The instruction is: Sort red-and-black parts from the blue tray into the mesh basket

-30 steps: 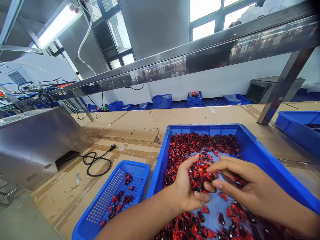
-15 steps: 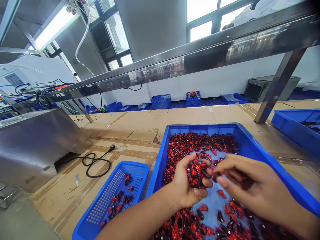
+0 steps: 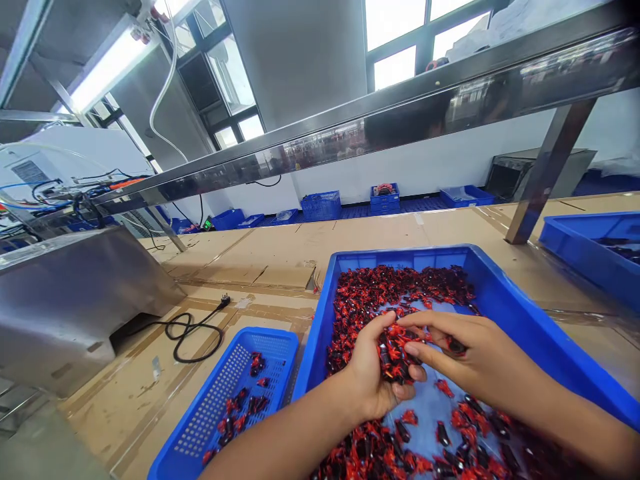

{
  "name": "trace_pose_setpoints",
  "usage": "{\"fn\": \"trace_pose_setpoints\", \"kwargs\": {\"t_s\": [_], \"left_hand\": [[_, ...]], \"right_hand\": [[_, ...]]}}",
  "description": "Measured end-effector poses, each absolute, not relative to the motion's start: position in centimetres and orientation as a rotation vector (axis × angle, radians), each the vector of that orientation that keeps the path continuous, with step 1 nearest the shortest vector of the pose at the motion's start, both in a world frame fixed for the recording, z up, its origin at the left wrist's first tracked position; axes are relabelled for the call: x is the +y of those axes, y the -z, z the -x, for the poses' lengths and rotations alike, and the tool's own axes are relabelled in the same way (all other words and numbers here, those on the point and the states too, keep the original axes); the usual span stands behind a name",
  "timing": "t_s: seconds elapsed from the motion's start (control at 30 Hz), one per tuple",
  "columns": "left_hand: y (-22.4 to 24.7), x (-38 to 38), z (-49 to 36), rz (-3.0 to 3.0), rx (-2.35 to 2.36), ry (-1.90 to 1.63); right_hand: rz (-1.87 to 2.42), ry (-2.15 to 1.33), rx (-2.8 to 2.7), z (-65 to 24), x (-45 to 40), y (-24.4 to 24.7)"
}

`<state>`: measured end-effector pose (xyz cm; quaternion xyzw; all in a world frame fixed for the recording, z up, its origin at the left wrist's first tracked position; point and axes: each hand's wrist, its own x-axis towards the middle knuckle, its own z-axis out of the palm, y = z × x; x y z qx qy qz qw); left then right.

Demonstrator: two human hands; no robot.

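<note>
My left hand [image 3: 367,370] is cupped, palm up, over the big blue bin [image 3: 520,313]. Its fingers curl round a heap of small red-and-black parts [image 3: 395,357], too small to name more closely. From the right, my right hand [image 3: 483,353] reaches to that heap, thumb and forefinger touching its edge. One dark part [image 3: 456,345] is tucked under the curled fingers of my right hand. More loose red-and-black parts [image 3: 370,293] lie in the bin, thick along the far and left sides, with bare blue floor showing beneath my hands.
Left of the bin stands a smaller perforated blue basket [image 3: 240,340] with several parts in it. A black power cord [image 3: 193,327] lies coiled by a metal housing [image 3: 80,293]. A metal post [image 3: 547,173] and another blue bin [image 3: 590,233] are at right.
My right hand has moved left, from beside the heap onto its edge. A part held at its fingertips before now shows farther back under the fingers. My left hand has stayed nearly still.
</note>
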<state>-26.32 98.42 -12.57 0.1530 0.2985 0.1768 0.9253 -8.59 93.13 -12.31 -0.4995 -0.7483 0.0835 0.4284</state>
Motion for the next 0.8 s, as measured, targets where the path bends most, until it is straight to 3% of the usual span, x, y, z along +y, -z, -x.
{"fn": "trace_pose_setpoints", "kwargs": {"t_s": [0.1,0.2,0.37,0.43,0.8], "left_hand": [[12.8,98.4,26.2,-0.426,0.683,-0.398],[13.0,98.5,26.1,-0.473,0.695,-0.391],[13.1,98.6,26.2,-0.537,0.615,-0.383],[13.1,98.6,26.3,-0.570,0.592,-0.387],[12.9,98.4,26.4,-0.647,0.548,-0.366]], "right_hand": [[1.199,-0.133,-1.914,8.6,92.9,12.5],[1.302,-0.309,-1.798,8.6,92.6,11.9],[1.145,-1.437,-1.025,8.1,92.6,10.7],[0.972,-1.673,-0.769,7.7,92.8,10.5],[0.608,-1.895,-0.621,7.4,93.1,11.2]]}}
